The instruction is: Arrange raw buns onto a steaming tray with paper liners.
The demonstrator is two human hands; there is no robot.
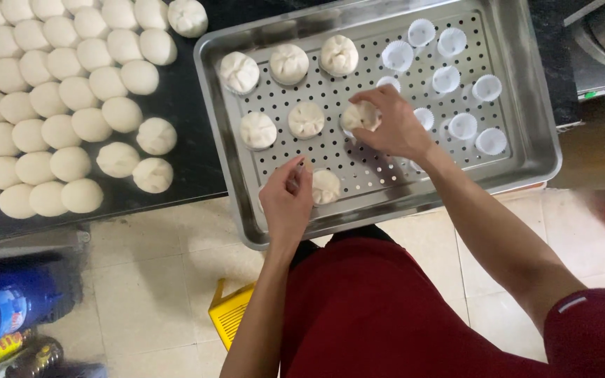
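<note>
My right hand (390, 126) closes loosely on a bun (360, 115) at the centre of the tray (526, 126). My left hand (287, 199), half closed, touches another bun (325, 187) lower down. I judge the buns soft and light, best cupped from the sides.

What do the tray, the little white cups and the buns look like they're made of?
Tray: looks like stainless steel, a brushed grey sheen, the floor punched with round holes.
Cups: probably thin white paper, with fluted, pleated walls.
Buns: soft raw dough, matte white, pleated tops; the right hand holds one.
</note>
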